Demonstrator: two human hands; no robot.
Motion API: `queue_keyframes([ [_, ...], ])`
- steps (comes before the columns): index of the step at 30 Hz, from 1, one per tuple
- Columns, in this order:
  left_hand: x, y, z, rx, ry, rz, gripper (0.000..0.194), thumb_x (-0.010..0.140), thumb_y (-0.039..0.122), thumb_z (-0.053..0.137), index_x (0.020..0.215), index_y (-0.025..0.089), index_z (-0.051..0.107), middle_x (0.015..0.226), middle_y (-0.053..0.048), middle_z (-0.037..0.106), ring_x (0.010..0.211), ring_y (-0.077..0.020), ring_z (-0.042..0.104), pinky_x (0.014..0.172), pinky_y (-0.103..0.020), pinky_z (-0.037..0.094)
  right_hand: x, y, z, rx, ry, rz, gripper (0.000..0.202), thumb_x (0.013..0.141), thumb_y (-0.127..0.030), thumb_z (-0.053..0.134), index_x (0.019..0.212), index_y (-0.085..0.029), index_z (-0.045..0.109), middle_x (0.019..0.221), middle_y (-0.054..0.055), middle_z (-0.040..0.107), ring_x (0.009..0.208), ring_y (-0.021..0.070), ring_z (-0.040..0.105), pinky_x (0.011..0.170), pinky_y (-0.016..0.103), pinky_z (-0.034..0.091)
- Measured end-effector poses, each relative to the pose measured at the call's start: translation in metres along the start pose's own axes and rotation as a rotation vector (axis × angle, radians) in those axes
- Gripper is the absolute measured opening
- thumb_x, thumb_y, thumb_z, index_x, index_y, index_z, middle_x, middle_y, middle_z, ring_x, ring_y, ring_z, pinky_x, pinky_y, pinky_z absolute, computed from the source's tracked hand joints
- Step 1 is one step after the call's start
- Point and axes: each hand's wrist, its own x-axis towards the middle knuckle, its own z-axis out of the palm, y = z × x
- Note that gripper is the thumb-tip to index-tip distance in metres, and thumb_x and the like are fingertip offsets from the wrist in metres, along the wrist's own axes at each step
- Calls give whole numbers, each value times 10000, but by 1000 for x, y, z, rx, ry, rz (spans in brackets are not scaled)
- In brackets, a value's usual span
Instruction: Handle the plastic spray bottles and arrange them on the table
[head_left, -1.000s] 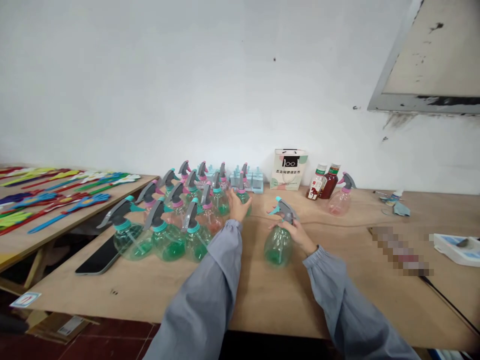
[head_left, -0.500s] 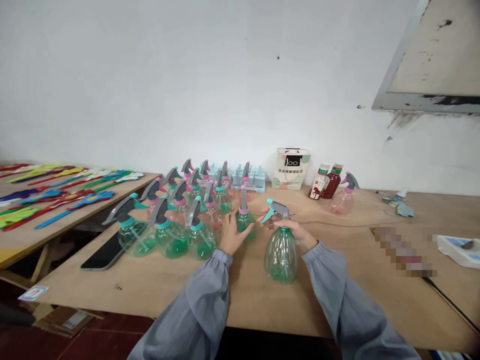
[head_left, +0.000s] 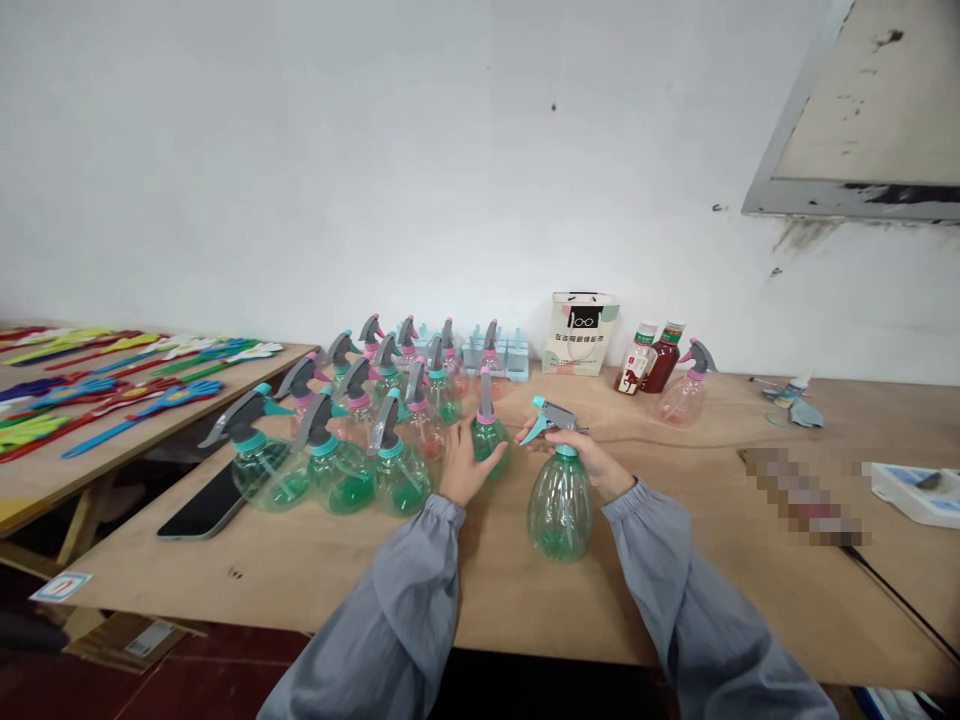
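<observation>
My right hand [head_left: 592, 462] is wrapped round the neck and grey head of a clear green spray bottle [head_left: 559, 510]. This bottle stands upright near the table's front, its turquoise trigger pointing left. Just left of it, my left hand [head_left: 466, 465] curves round the side of a smaller-looking green spray bottle [head_left: 491, 440] with a pink collar, thumb on the near side; its far fingers are partly hidden. Further left stand several more spray bottles in rows, among them a green one with a turquoise collar [head_left: 405, 485] and a pink one [head_left: 424, 432].
A phone [head_left: 201, 505] lies at the table's left. Pale blue plastic moulds [head_left: 516, 355], a paper bag [head_left: 580, 335], two sauce bottles [head_left: 661, 358] and a pink spray bottle [head_left: 681, 398] stand along the wall. A white tray [head_left: 911, 505] lies far right. Colourful hand-shaped items [head_left: 150, 415] cover another table.
My right hand's fingers have shifted slightly up onto the spray head. The left hand stays at the pink-collared bottle. The view has moved a little.
</observation>
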Motion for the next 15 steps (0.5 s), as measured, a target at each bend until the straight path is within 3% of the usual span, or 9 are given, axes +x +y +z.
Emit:
queue_keyframes([
  [7, 1, -1, 0, -9, -1, 12, 642, 828, 501, 664, 1349, 197, 443, 1193, -132, 531, 1221, -310, 534, 1058, -508, 420, 1, -3, 1, -53, -8, -1, 256, 609, -241, 630, 847, -211, 720, 934, 59, 764, 1020, 248, 680, 914, 357, 492],
  [15, 2, -1, 0, -11, -14, -3, 644, 820, 500, 670, 1340, 190, 451, 1195, -139, 529, 1220, -320, 532, 1044, -506, 435, -1, -7, 8, -129, 32, -60, 170, 560, -214, 558, 678, -200, 680, 723, 35, 704, 713, 190, 625, 726, 319, 467],
])
